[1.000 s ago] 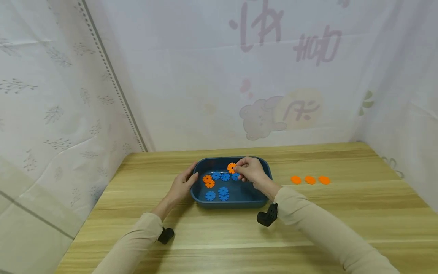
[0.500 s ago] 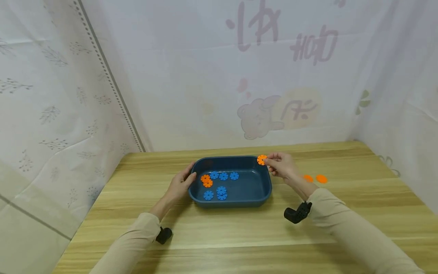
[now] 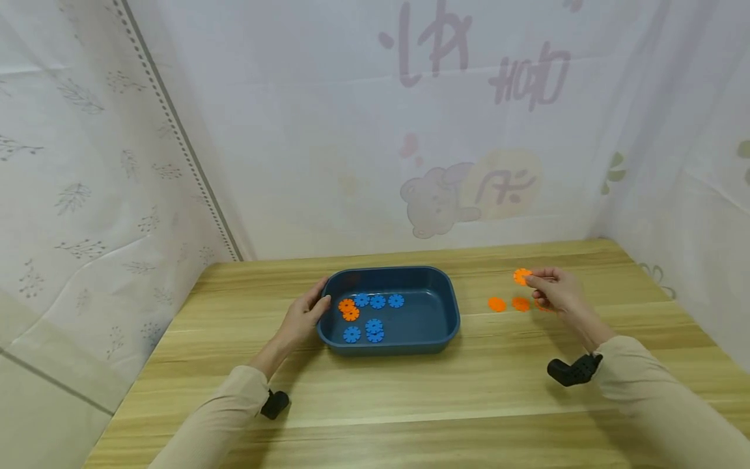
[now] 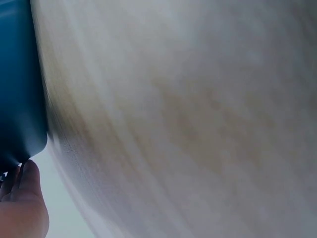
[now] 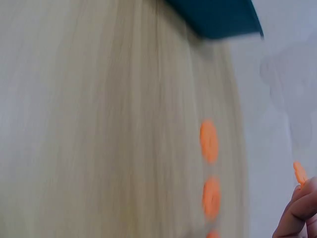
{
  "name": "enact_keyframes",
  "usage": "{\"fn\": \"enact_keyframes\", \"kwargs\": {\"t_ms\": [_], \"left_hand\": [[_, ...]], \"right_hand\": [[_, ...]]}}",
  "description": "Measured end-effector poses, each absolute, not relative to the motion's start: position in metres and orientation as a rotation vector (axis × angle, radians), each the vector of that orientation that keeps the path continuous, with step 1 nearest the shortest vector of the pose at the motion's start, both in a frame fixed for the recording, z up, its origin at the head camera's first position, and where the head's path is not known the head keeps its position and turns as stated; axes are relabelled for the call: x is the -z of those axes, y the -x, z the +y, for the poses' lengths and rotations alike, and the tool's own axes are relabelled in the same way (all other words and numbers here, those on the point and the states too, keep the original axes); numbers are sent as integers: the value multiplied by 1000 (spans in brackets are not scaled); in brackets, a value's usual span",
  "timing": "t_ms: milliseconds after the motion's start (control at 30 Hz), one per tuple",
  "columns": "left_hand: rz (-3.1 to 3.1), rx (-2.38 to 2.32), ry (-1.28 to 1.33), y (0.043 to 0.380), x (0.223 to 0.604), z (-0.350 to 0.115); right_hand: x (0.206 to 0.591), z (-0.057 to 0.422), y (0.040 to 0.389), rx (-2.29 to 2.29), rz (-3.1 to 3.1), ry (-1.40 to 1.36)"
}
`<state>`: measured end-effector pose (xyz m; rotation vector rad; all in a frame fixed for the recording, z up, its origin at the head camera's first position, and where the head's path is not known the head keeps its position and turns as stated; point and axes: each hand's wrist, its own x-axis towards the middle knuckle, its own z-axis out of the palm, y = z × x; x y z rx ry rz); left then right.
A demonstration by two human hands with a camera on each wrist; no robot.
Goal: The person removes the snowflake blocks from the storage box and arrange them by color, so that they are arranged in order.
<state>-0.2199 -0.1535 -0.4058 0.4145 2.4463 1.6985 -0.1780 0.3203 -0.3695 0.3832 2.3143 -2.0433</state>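
A dark blue plastic tray (image 3: pixel 418 322) sits on the table, its left end gripped by my left hand (image 3: pixel 299 319) with the thumb at the rim. In the left wrist view, fingertips (image 4: pixel 30 173) meet the tray's outer corner. Inside lie several blue notched discs (image 3: pixel 377 301) and two overlapping orange ones (image 3: pixel 350 314). Right of the tray, my right hand (image 3: pixel 559 290) pinches an orange notched disc (image 3: pixel 521 277) between thumb and fingers, raised above the table. Below it three orange discs (image 3: pixel 497 304) lie in a row, the rightmost partly hidden by the hand.
The wooden table (image 3: pixel 410 404) ends at a printed cloth backdrop (image 3: pixel 328 163) behind, with more cloth at both sides. Black wrist cameras (image 3: pixel 574 371) hang under both sleeves. In the right wrist view, a tray corner (image 5: pixel 223 20) shows at the top.
My right hand has carried the orange disc from over the tray rightward to above the row of orange discs. My left hand stays on the tray; the head view has shifted slightly.
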Motion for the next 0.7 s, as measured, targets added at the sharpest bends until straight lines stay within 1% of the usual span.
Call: {"fn": "enact_keyframes", "kwargs": {"t_ms": [167,333,500,700], "left_hand": [[2428,-1704,-412,220,406,-154],[2437,-1696,-418,220,406,-154],[2441,-1700,-417,221,407,-153],[2464,-1685,-424,221,407,-153]], "right_hand": [[376,353,169,1989,2356,-407],[383,373,160,1963,2395,-453],[388,384,155,1922,2437,-533],[393,390,154,1705,2550,-598]]}}
